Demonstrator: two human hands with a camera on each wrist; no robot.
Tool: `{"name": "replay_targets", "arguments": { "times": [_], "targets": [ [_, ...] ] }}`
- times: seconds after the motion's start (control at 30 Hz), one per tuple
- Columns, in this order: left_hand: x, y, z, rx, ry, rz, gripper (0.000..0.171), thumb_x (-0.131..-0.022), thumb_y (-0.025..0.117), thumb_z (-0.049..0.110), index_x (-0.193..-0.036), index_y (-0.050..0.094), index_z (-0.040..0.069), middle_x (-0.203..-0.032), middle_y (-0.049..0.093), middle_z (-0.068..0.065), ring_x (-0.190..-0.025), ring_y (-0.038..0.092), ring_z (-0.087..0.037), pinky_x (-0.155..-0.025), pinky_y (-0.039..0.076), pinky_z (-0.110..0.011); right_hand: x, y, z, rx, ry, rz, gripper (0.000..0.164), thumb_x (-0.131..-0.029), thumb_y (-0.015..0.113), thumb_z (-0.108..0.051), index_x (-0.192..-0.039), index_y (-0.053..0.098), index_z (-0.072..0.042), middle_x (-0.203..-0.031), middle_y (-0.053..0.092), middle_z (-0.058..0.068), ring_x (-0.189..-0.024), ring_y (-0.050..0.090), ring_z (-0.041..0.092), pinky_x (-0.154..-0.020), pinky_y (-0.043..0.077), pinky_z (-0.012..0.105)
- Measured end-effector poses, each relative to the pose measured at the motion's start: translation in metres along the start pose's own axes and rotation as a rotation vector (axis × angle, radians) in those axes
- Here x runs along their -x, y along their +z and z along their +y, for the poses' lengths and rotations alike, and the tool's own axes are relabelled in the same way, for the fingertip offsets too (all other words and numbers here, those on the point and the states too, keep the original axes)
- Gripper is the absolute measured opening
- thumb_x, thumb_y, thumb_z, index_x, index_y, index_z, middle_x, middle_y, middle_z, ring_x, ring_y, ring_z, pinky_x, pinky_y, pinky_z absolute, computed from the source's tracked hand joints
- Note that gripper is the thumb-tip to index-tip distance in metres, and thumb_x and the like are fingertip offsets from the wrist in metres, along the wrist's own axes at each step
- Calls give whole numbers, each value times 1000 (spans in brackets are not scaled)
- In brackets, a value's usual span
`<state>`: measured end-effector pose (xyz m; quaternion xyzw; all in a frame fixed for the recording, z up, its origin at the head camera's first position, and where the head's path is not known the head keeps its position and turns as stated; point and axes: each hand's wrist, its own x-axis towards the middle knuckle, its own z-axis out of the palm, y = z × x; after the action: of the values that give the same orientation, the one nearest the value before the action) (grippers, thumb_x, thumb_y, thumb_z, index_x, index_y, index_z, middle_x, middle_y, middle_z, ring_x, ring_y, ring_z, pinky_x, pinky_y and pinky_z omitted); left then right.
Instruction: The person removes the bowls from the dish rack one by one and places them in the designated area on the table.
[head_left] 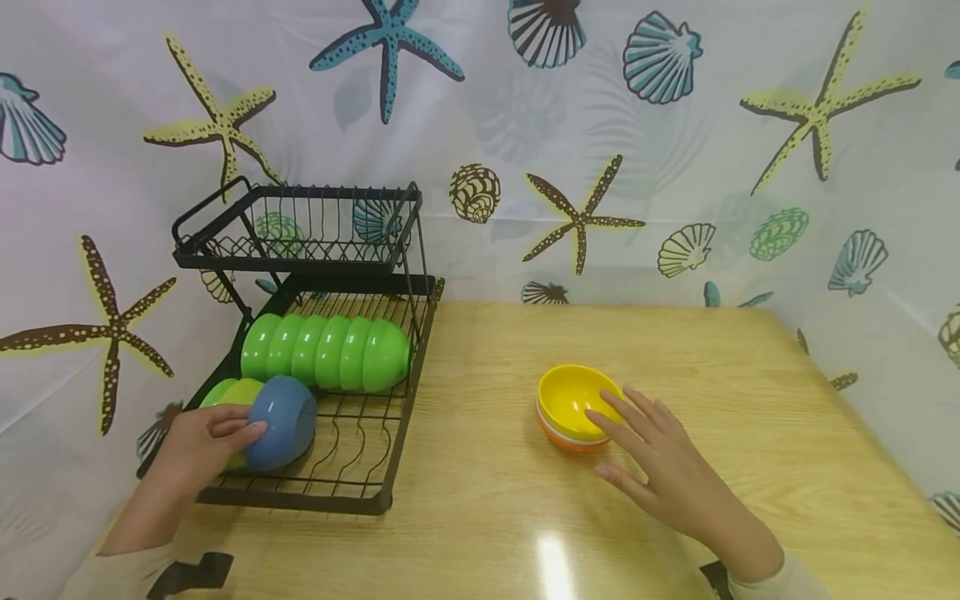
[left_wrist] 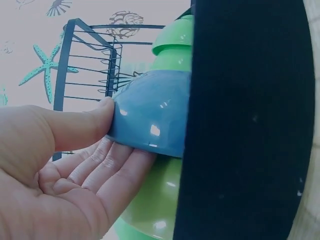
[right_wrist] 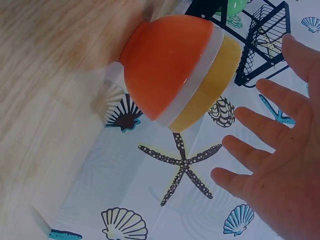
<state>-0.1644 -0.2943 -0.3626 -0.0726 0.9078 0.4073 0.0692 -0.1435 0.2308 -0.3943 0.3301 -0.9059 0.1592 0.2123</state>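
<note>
In the head view my left hand (head_left: pixel 206 442) pinches the rim of a blue bowl (head_left: pixel 283 423), thumb on one side and fingers on the other. The bowl stands on its side at the front of the black dish rack (head_left: pixel 382 492), against a yellow-green bowl (left_wrist: pixel 155 200) and a green one (head_left: pixel 217 392). My right hand (head_left: pixel 663 467) hovers with spread fingers over the right side of a bowl stack. That stack has a yellow bowl (head_left: pixel 570 400) on top, then a white bowl (right_wrist: pixel 195 80) and an orange bowl (right_wrist: pixel 165 60) at the bottom.
Behind the blue bowl, a row of several green bowls (head_left: pixel 322 350) stands on edge in the rack. The rack's upper tier (head_left: pixel 300 267) rises at the back. A wooden table (head_left: pixel 480 517) carries everything, and a curtain with sea prints (head_left: pixel 585 142) hangs behind it.
</note>
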Motion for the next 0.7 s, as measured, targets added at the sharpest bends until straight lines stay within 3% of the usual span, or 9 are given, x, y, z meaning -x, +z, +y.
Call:
{"name": "replay_targets", "arguments": {
  "times": [0.2,0.33,0.47,0.7],
  "targets": [
    [0,-1,3,52,0,-12,66,-96,59,35,-136,41,-14,-133,48,-34,-119,53,-42,-91,51,-49,0,0,0,0,-6,3,58,-91,62,-43,-140,49,-16,-151,37,10,-140,28,37,-116,18,55],
    [2,2,9,79,-2,-21,68,-95,59,36,-138,39,-12,-135,47,-33,-120,52,-43,-96,47,-55,1,0,0,2,-7,4,57,-91,60,-44,-140,49,-16,-151,37,10,-140,28,36,-115,19,56],
    [7,5,17,98,8,-30,69,-95,58,38,-140,38,-10,-136,45,-33,-124,48,-45,-99,42,-60,1,-1,0,3,4,-10,58,-91,62,-44,-140,49,-17,-151,37,10,-138,30,38,-115,20,56],
    [19,13,38,107,48,-31,66,-95,59,36,-141,40,-6,-136,48,-30,-125,49,-41,-98,46,-53,-1,-3,-1,-4,20,-32,60,-89,64,-41,-142,47,-17,-151,38,11,-139,29,38,-113,21,58]
  ]
}}
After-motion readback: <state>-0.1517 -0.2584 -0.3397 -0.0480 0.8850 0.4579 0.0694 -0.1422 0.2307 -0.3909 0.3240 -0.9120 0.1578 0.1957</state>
